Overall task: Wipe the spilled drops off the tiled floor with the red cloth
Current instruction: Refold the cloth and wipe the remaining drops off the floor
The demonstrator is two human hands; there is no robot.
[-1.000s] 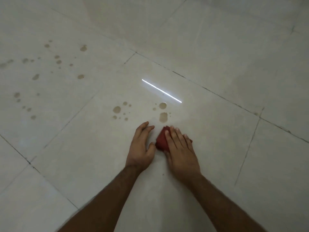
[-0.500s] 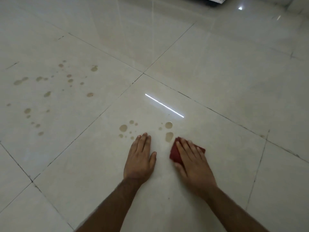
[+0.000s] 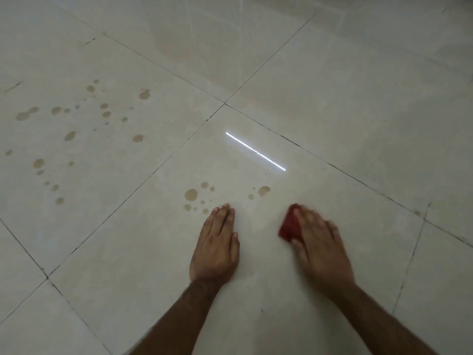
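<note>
A person's two bare forearms reach up from the bottom of the frame onto a pale, glossy tiled floor (image 3: 332,85) crossed by dark grout lines. The left hand (image 3: 217,248) lies flat just below the middle of the frame, palm down, fingers straight and close together, holding nothing. To its right, the right hand (image 3: 317,242) is blurred; its fingers are spread flat over a crumpled red cloth (image 3: 288,226), pressing it to the floor, and the cloth shows at the fingertips and on the hand's left side. Whether the thumb curls under the cloth cannot be told through the blur.

Brown drops (image 3: 191,194) sit in a small cluster just above and left of the left hand's fingertips. A second, smaller group (image 3: 263,190) lies above the gap between the two hands, near the cloth but apart from it. Many more drops (image 3: 69,135) are scattered across the tile in the left and upper left of the frame. A thin bright strip of reflected light (image 3: 256,151) slants across the centre tile above the hands.
</note>
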